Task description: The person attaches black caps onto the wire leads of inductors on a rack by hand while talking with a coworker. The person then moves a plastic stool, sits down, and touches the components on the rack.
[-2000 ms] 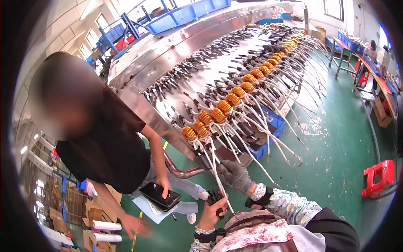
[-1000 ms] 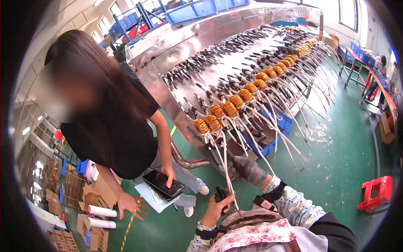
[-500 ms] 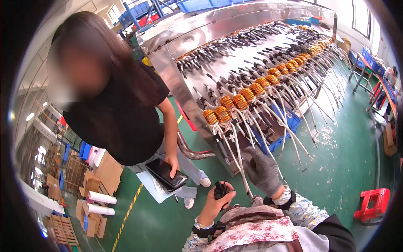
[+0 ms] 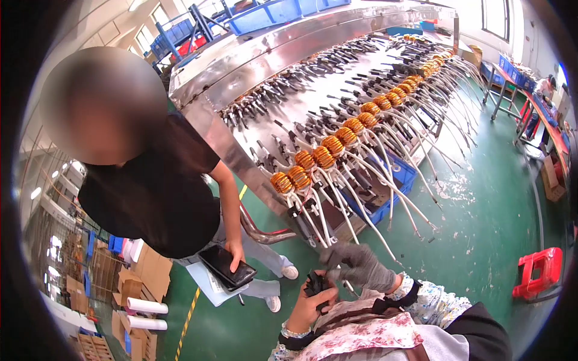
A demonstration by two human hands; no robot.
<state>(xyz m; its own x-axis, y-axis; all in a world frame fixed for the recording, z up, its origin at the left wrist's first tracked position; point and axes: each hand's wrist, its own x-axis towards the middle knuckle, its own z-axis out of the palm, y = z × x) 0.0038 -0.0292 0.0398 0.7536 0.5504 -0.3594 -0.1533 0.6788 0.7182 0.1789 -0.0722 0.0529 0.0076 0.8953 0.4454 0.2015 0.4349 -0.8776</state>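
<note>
My left hand, bare, is closed round a bunch of small black parts low in front of my body. Close to its right is my right hand in a grey glove, its fingers curled near the black parts and over a white cable; what they hold, if anything, is hidden. Just beyond the hands, white cables hang over the front edge of the metal table. They lead from a long row of copper-coloured wound coils with black-sleeved leads.
On the left stands a person in a black top, holding a black phone and papers. A blue crate sits under the cables. A red stool is at the right, cardboard boxes at the lower left.
My gloved hand has moved left from the cables to beside my left hand. The other person's free hand, earlier spread at the lower left, no longer shows. The camera view has shifted.
</note>
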